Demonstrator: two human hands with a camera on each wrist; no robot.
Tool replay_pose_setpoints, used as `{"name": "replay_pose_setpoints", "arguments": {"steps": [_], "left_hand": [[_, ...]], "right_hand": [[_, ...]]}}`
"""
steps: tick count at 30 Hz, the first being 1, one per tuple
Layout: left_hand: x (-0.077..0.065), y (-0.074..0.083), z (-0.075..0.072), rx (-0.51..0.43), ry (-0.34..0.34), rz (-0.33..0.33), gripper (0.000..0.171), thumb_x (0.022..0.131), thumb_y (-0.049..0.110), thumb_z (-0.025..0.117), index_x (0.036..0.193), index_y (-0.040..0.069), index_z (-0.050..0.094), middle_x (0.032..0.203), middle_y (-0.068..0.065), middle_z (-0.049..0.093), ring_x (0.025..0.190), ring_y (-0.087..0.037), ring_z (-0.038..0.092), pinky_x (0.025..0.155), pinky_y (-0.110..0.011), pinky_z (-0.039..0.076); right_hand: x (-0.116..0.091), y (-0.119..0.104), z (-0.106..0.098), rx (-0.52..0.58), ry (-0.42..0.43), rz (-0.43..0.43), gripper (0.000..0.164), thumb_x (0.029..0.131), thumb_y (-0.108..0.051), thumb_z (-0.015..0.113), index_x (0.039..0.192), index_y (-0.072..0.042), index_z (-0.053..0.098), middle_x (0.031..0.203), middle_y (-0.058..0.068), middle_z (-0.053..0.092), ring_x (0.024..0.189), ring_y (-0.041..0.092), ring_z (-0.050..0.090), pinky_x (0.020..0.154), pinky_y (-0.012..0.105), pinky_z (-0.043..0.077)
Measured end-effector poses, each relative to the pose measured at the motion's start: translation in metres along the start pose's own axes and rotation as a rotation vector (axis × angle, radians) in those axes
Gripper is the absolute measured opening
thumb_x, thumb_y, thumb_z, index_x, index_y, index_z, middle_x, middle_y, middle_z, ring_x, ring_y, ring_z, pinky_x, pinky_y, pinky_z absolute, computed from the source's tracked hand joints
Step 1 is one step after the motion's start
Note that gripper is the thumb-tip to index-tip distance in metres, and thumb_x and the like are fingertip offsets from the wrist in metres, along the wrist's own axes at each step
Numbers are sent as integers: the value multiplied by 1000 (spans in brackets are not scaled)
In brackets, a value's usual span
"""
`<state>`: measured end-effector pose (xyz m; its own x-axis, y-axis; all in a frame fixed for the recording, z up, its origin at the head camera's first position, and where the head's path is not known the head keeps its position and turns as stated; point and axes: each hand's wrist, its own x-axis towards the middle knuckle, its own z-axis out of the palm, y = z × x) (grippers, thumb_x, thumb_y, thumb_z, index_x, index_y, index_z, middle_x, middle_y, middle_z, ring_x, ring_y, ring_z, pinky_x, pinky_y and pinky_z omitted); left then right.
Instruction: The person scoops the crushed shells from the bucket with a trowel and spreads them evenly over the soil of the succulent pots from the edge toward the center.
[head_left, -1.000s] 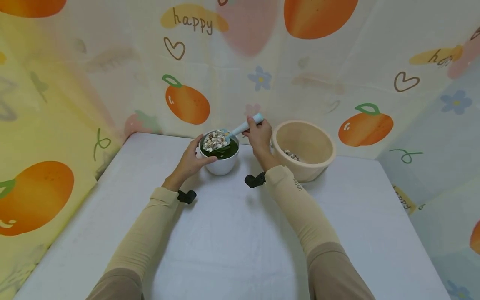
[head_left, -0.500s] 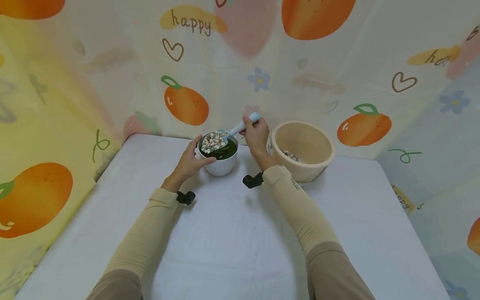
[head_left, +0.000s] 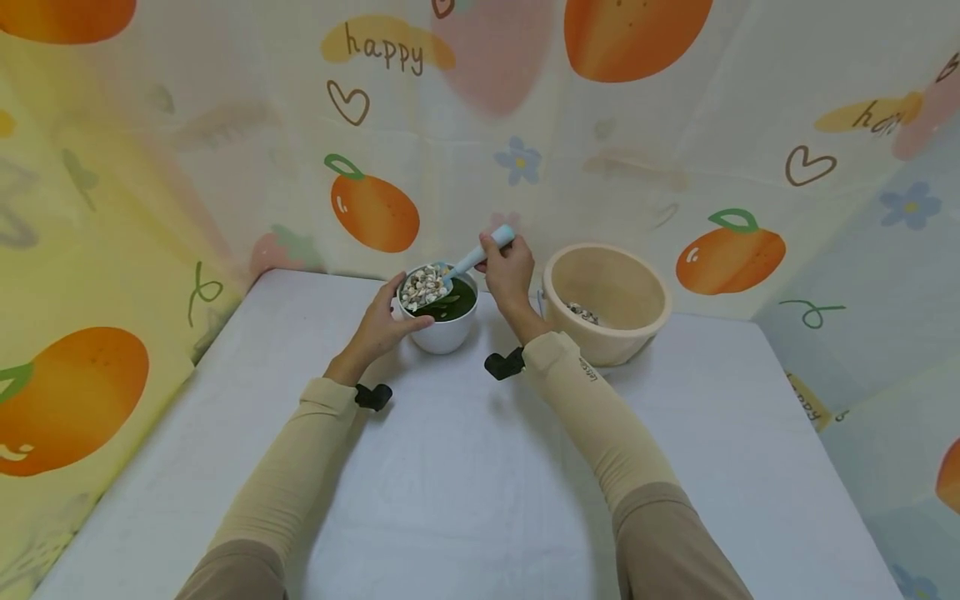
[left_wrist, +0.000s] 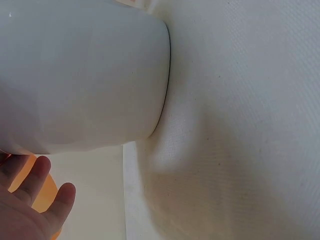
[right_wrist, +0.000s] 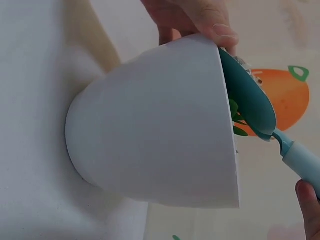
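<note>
A white plant pot (head_left: 444,336) with green leaves (head_left: 459,297) inside stands at the back of the table. My left hand (head_left: 375,325) holds it from the left, thumb on the near side of the rim and fingers round the far side. My right hand (head_left: 508,275) grips the light blue handle of a small garden scoop (head_left: 474,257), tilted down to the left. The scoop's blade (right_wrist: 250,95) lies across the pot's mouth, close to the left thumb in the right wrist view. Small pale pebbles (head_left: 424,286) are heaped on the blade.
To the right of my right hand stands a larger beige pot (head_left: 647,325) with some similar pebbles (head_left: 582,312) at its bottom. A white cloth (head_left: 465,483) covers the table. A printed fabric backdrop (head_left: 465,192) rises right behind the pots.
My right hand has shifted a little to the left, and the scoop with its pebbles sits slightly lower and further left over the white pot. My left hand keeps its hold.
</note>
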<state>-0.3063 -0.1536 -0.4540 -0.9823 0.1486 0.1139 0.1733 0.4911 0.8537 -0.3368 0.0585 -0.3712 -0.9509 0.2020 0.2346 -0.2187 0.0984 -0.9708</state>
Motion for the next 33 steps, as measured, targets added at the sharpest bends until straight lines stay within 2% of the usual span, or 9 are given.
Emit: {"name": "replay_pose_setpoints", "arguments": {"steps": [3, 9, 11, 17, 21, 26, 29, 33], "left_hand": [[0, 1, 1, -5, -3, 1, 101, 81, 39, 77, 156, 8, 17, 161, -15, 22, 149, -32, 22, 118, -55, 26], [-1, 0, 2, -5, -8, -1, 101, 82, 38, 78, 156, 9, 17, 161, -15, 22, 148, -32, 22, 118, -54, 25], [-1, 0, 3, -2, -9, -1, 101, 82, 38, 77, 156, 9, 16, 161, -15, 22, 148, -32, 22, 118, -54, 26], [0, -1, 2, -2, -3, -4, 100, 82, 38, 77, 156, 10, 16, 161, -15, 22, 148, -32, 22, 118, -54, 27], [0, -2, 2, 2, 1, -3, 102, 81, 39, 78, 156, 10, 16, 161, -16, 21, 148, -33, 23, 117, -54, 27], [0, -2, 1, -7, 10, -2, 101, 81, 39, 78, 156, 10, 18, 161, -15, 22, 148, -34, 23, 117, -55, 27], [0, -2, 0, -5, 8, -5, 101, 81, 39, 78, 156, 11, 18, 161, -15, 22, 148, -34, 23, 117, -55, 26], [0, -1, 1, -6, 1, -14, 101, 81, 39, 78, 156, 11, 17, 162, -14, 21, 148, -33, 22, 118, -55, 25]], "right_hand": [[-1, 1, -1, 7, -5, -13, 32, 96, -23, 63, 109, 6, 58, 100, 25, 70, 72, 30, 72, 70, 32, 60], [0, 3, -3, 11, 9, 0, 30, 95, -24, 64, 107, 4, 59, 96, 24, 69, 58, 7, 65, 63, 23, 59], [1, 4, -4, 11, 13, 0, 31, 95, -24, 64, 107, 4, 59, 95, 24, 69, 57, 4, 64, 62, 22, 58], [3, 3, -7, 31, 13, 15, 31, 95, -23, 64, 106, 5, 58, 96, 26, 69, 60, 10, 66, 64, 27, 60], [2, 0, -9, 57, 6, 34, 31, 95, -22, 64, 107, 5, 57, 98, 26, 68, 64, 12, 67, 71, 35, 61], [0, -5, -11, 74, -7, 15, 30, 96, -20, 63, 108, 6, 57, 100, 29, 68, 65, 16, 67, 78, 45, 59], [0, -6, -10, 62, -18, 3, 30, 96, -21, 63, 108, 6, 56, 100, 28, 68, 66, 18, 68, 76, 42, 60], [0, -4, -9, 40, -27, -12, 31, 96, -22, 63, 108, 6, 57, 99, 27, 69, 63, 14, 67, 69, 31, 60]]}}
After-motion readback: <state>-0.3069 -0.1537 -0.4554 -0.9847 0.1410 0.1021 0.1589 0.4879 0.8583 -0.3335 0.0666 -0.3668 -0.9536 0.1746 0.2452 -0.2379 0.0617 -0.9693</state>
